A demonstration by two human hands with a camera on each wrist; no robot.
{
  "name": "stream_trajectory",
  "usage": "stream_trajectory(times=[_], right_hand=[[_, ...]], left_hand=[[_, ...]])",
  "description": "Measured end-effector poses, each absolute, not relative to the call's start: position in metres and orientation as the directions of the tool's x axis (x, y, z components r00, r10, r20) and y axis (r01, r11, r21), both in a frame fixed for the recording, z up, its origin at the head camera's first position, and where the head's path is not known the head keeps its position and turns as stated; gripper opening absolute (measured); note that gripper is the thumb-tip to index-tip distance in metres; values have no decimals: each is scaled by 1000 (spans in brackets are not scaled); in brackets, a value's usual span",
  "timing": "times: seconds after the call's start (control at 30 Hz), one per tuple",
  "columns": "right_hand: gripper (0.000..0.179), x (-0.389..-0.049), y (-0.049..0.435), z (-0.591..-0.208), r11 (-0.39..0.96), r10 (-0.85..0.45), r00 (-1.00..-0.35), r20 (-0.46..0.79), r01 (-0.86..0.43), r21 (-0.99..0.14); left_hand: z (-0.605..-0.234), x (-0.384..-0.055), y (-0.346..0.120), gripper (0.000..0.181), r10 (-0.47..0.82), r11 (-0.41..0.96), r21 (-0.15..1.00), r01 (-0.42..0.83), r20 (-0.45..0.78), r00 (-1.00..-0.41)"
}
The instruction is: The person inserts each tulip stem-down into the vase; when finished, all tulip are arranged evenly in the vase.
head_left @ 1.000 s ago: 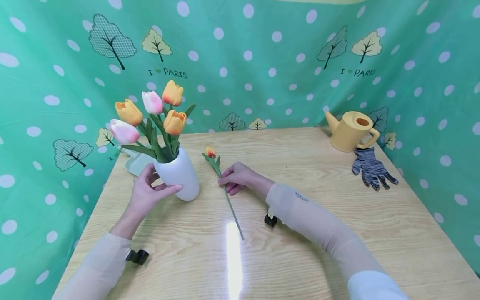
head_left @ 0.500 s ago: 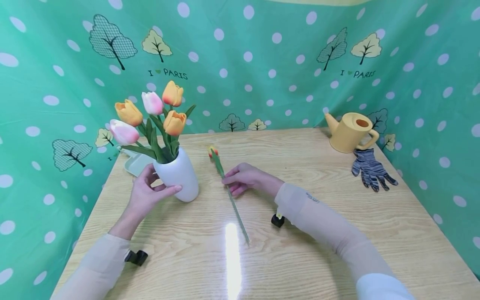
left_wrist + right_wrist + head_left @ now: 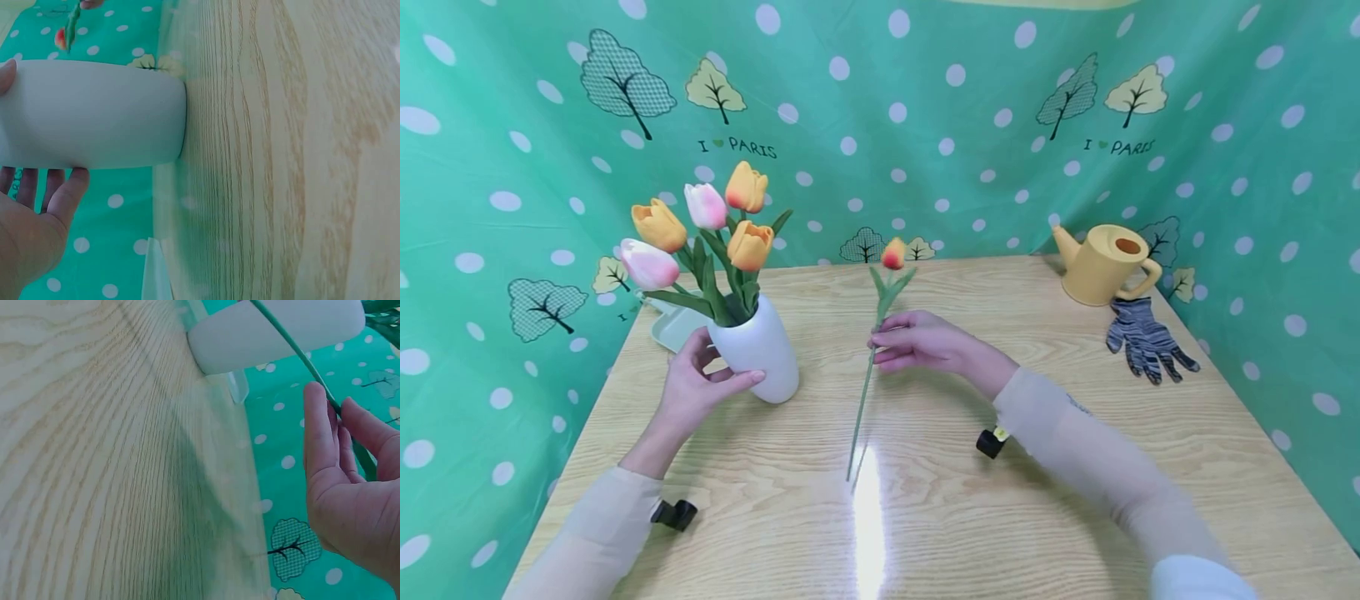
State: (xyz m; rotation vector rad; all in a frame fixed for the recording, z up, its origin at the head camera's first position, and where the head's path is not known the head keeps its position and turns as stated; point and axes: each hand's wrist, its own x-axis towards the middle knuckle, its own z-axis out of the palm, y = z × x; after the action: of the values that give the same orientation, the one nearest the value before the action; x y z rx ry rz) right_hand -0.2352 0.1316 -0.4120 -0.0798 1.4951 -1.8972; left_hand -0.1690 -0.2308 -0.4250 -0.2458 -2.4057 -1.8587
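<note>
A white vase [image 3: 758, 350] with several orange and pink-white tulips [image 3: 703, 206] stands left of the table's middle. My left hand [image 3: 700, 375] grips it from the near left side, thumb on one face and fingers round the other, as the left wrist view also shows. My right hand [image 3: 917, 342] pinches the thin green stem of a single orange-red tulip [image 3: 893, 253] between thumb and fingers. The bloom points up and away, and the stem's lower end [image 3: 850, 477] hangs close over the tabletop. In the right wrist view the stem [image 3: 287, 340] crosses in front of the vase.
A yellow watering can [image 3: 1103, 265] stands at the back right, with a grey striped glove [image 3: 1146, 338] lying in front of it. A pale dustpan-like tray [image 3: 674, 327] lies behind the vase at left. A green dotted cloth [image 3: 880, 100] surrounds the wooden table [image 3: 1000, 517].
My right hand has lifted the single tulip off the table and moved right with it, turning the bloom upward. The left hand and vase have stayed put.
</note>
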Motion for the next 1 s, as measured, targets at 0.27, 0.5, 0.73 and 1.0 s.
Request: stream_trajectory(times=[0.27,0.5,0.73,1.0], right_hand=[[13,-212,155,-394,-204,-490,-836,-247,385,-900],[19,-189,171,-377,-213,-460,-878,-132,254,-943],[15,-171,180,-362,-175,-430,-901,-48,136,-975],[12,-156,183,-343,-176,-393,-907,151,-87,-981]], left_hand=[[-425,-169,-231,81,70,241,953,183,171,-983],[-425,-169,-231,81,69,240,955,175,163,-984],[-425,-168,-231,80,68,235,957,173,161,-985],[-425,-167,-232,79,75,226,958,176,163,-984]])
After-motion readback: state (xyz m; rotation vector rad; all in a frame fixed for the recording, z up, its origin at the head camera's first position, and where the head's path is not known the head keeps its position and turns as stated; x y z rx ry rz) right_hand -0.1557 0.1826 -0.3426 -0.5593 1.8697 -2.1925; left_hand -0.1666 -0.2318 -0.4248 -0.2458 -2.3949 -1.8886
